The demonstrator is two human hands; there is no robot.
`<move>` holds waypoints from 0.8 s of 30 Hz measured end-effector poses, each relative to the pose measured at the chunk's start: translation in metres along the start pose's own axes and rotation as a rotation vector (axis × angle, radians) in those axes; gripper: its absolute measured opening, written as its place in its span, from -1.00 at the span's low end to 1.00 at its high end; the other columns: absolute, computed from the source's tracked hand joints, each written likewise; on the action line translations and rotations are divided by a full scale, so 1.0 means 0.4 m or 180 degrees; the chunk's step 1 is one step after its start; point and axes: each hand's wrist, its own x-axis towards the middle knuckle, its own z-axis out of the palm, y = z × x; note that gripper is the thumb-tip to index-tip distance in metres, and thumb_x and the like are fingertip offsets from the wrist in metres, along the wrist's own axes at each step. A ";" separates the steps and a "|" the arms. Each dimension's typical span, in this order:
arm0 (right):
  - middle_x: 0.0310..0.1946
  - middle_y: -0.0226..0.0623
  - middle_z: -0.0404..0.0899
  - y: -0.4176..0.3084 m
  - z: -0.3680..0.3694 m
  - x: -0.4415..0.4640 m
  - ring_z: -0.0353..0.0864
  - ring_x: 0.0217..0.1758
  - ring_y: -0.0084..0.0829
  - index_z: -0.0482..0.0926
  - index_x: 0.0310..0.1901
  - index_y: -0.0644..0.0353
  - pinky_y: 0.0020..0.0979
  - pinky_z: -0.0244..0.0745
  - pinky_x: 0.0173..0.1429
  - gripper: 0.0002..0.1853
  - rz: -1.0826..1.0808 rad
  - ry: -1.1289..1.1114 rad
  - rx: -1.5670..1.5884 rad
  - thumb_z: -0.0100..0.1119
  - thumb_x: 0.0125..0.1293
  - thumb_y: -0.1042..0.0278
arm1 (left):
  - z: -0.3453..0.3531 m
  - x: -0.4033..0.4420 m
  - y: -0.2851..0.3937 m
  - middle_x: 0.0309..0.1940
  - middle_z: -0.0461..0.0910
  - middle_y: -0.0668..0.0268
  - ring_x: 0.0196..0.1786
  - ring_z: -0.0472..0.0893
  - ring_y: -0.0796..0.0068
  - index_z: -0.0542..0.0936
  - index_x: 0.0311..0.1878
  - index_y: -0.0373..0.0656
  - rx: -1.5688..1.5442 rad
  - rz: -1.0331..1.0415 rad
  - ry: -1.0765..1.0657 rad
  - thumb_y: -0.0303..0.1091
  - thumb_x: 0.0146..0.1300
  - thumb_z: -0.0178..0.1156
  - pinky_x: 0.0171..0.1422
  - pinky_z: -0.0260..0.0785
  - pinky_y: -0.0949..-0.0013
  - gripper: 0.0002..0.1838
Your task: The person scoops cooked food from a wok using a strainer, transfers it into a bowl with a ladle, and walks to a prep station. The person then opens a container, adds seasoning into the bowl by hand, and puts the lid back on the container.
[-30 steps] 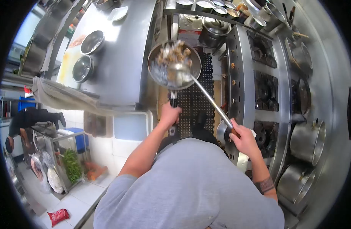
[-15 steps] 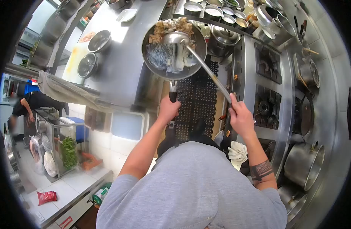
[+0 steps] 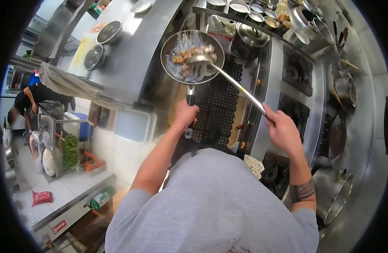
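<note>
My left hand (image 3: 186,114) is wrapped round the black handle of a frying pan (image 3: 165,63), which is held up over the dark floor mat. Browned food pieces (image 3: 183,55) and a whitish, streaky sauce lie in the pan. My right hand (image 3: 282,126) grips the far end of a long metal ladle (image 3: 240,90). The ladle's bowl rests among the food, right of the pan's middle, and is slightly blurred.
A steel counter (image 3: 139,55) with metal bowls (image 3: 109,32) stands left. Stove burners (image 3: 296,71) run along the right, near a lidded pot (image 3: 249,36) and a crumpled cloth (image 3: 254,166). Another person (image 3: 31,97) bends at the far left.
Since half a second ago, the pan sits a little lower in view and the food has shifted toward its middle. The ladle and my right hand have moved slightly down and right.
</note>
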 end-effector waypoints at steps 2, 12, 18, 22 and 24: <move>-0.35 -0.10 0.50 0.021 0.049 0.009 0.57 -0.27 -0.01 0.44 0.39 -0.10 -0.08 0.51 -0.13 -0.43 -0.0091 0.0279 0.0061 0.16 0.32 0.39 | 0.011 -0.010 -0.020 -0.69 0.44 0.34 -0.73 0.44 0.49 0.43 -0.45 -0.21 -0.0069 0.0162 0.0052 -0.57 0.05 0.19 -0.64 0.32 0.33 -0.88; -0.32 -0.09 0.58 0.071 -0.005 -0.058 0.60 -0.16 -0.05 0.50 0.35 -0.04 -0.14 0.49 -0.01 -0.40 -0.0280 -0.0755 0.0481 0.25 0.22 0.46 | 0.037 -0.044 -0.120 -0.70 0.44 0.31 -0.74 0.45 0.48 0.48 -0.47 -0.24 0.0074 -0.0347 0.0192 -0.56 0.03 0.20 -0.66 0.30 0.33 -0.92; -0.27 -0.11 0.55 0.026 0.027 0.096 0.60 -0.19 -0.02 0.49 0.36 -0.08 -0.12 0.51 -0.04 -0.44 -0.0252 -0.0180 0.0071 0.19 0.29 0.42 | 0.002 0.035 -0.015 -0.68 0.45 0.30 -0.75 0.46 0.45 0.45 -0.37 -0.27 -0.0002 -0.0050 0.0101 -0.57 0.05 0.16 -0.65 0.34 0.29 -0.91; -0.30 -0.15 0.52 0.015 0.095 0.102 0.59 -0.25 -0.06 0.47 0.37 -0.17 -0.15 0.53 -0.11 -0.43 -0.0445 0.0391 0.0208 0.20 0.31 0.40 | -0.009 0.042 -0.127 -0.68 0.46 0.30 -0.74 0.48 0.45 0.44 -0.38 -0.26 0.0122 0.0238 0.0199 -0.55 0.09 0.16 -0.64 0.35 0.30 -0.92; -0.33 -0.16 0.51 0.003 0.091 0.072 0.59 -0.25 -0.07 0.47 0.37 -0.16 -0.16 0.52 -0.11 -0.42 -0.0334 0.0018 0.0483 0.22 0.30 0.39 | -0.023 0.061 -0.139 -0.68 0.47 0.29 -0.74 0.49 0.45 0.44 -0.38 -0.27 0.0138 0.0148 0.0153 -0.54 0.10 0.17 -0.64 0.35 0.30 -0.91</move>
